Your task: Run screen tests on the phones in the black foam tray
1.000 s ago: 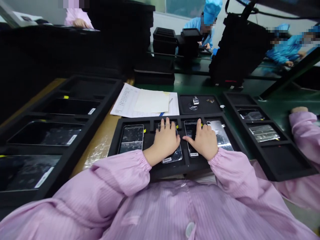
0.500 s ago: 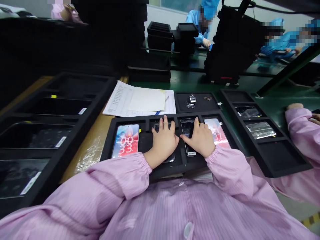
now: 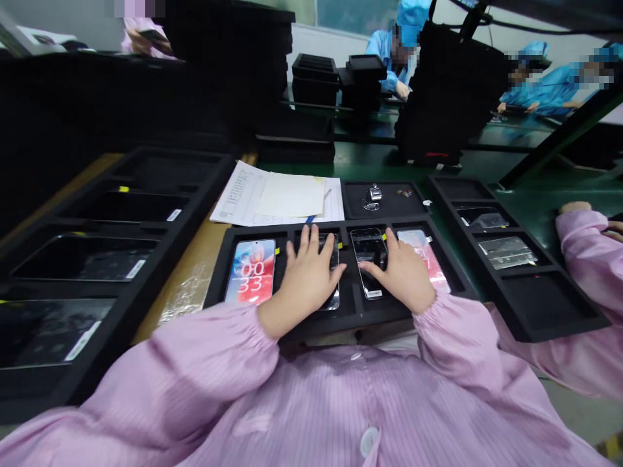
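Observation:
A black foam tray [image 3: 360,316] lies before me with several phones in its compartments. My left hand [image 3: 307,272] is spread open over a dark-screened phone [image 3: 333,293] and hides much of it; a yellow tab sticks out at that phone's edge. Beside it, my right hand [image 3: 407,271] is open, thumb and index finger stretched across another dark phone [image 3: 366,250] with a white label at its lower end. In the leftmost compartment a phone with a lit red-and-blue screen [image 3: 252,271] shows large digits. A second lit phone [image 3: 419,250] is partly covered by my right hand.
Papers [image 3: 289,194] with a pen lie behind the tray, beside a shallow black tray [image 3: 403,205] holding a small metal tally counter [image 3: 374,194]. More phone trays flank me at left [image 3: 160,250] and right [image 3: 530,269]. Tall black tray stacks [image 3: 445,97] and co-workers stand beyond.
My left hand has shifted left, baring more of the phone's right side and its yellow tab. My right hand has moved slightly right. The view has shifted a little.

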`<state>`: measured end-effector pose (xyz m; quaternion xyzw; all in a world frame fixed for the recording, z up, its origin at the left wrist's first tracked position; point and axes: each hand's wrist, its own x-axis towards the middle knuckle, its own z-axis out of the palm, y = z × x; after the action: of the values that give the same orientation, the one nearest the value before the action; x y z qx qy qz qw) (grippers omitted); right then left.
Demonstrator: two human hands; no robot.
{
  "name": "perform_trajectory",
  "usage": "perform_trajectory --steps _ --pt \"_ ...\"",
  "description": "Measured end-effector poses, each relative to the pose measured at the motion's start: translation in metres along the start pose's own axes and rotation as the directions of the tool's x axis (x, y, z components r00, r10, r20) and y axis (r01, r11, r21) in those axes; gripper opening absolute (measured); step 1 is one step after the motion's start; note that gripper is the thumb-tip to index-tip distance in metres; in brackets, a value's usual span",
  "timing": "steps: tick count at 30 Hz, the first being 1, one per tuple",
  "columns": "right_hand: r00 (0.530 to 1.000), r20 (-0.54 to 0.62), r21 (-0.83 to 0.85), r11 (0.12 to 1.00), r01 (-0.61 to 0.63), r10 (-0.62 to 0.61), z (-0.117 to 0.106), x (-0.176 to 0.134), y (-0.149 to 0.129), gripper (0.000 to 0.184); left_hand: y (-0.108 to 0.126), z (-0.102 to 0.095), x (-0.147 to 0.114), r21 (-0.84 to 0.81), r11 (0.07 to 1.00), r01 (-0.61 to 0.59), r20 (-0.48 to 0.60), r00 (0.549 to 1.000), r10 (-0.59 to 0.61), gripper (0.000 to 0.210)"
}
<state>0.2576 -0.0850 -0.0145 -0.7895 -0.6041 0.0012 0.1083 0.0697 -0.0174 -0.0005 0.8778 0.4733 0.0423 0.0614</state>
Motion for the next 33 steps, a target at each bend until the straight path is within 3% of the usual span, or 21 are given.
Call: perform_trajectory --steps 4,6,8,10,12,14,17,21,24,28,30,33 --pt "0.981 -0.145 0.112 0.982 0.149 -0.132 -0.010 -0.050 0.045 0.076 -0.045 -0.014 -0.073 -0.073 0.996 -0.060 -0.062 0.997 0.055 0.061" --pt "0.979 -0.081 0.115 0.974 0.194 -0.186 -0.014 -0.075 0.059 0.073 -0.063 -0.012 -0.108 -0.093 0.989 -0.112 -0.037 0.993 0.109 0.062" --pt "0.963 0.045 0.143 0.955 0.259 -0.267 -0.013 -0.088 0.062 0.073 -0.069 -0.008 -0.126 -0.118 0.983 -0.137 0.044 0.989 0.143 0.062" --pt "0.926 0.157 0.186 0.931 0.314 -0.344 -0.009 -0.084 0.058 0.076 -0.062 -0.004 -0.120 -0.143 0.982 -0.127 0.152 0.977 0.149 0.063" --pt "0.900 0.214 0.204 0.918 0.340 -0.380 -0.003 -0.064 0.053 0.077 -0.049 -0.002 -0.096 -0.151 0.985 -0.083 0.237 0.965 0.117 0.064" --pt "0.911 0.204 0.176 0.929 0.327 -0.359 0.001 -0.037 0.050 0.074 -0.038 -0.004 -0.065 -0.138 0.990 -0.027 0.250 0.966 0.061 0.063" --pt "0.966 0.049 0.095 0.964 0.250 -0.255 0.001 -0.007 0.052 0.067 -0.039 -0.011 -0.039 -0.080 0.996 0.043 0.108 0.994 -0.034 0.065" --pt "0.958 -0.229 0.158 0.964 0.212 -0.173 -0.005 -0.020 0.063 0.060 -0.063 -0.018 -0.063 -0.103 0.995 0.002 -0.168 0.986 -0.020 0.061" --pt "0.904 -0.426 0.222 0.965 0.143 -0.036 0.001 -0.045 0.070 0.055 -0.082 -0.011 -0.095 -0.145 0.989 0.005 -0.342 0.938 -0.055 0.054" --pt "0.809 -0.575 0.270 0.961 0.050 0.120 0.016 -0.058 0.072 0.049 -0.092 0.003 -0.111 -0.236 0.971 0.033 -0.430 0.893 -0.135 0.045" --pt "0.808 -0.569 0.286 0.958 0.022 0.151 0.021 -0.056 0.071 0.050 -0.089 0.007 -0.107 -0.296 0.948 0.119 -0.458 0.853 -0.250 0.039" --pt "0.837 -0.522 0.295 0.955 -0.006 0.166 0.022 -0.052 0.069 0.053 -0.083 0.009 -0.097 -0.420 0.874 0.244 -0.516 0.729 -0.451 0.036"
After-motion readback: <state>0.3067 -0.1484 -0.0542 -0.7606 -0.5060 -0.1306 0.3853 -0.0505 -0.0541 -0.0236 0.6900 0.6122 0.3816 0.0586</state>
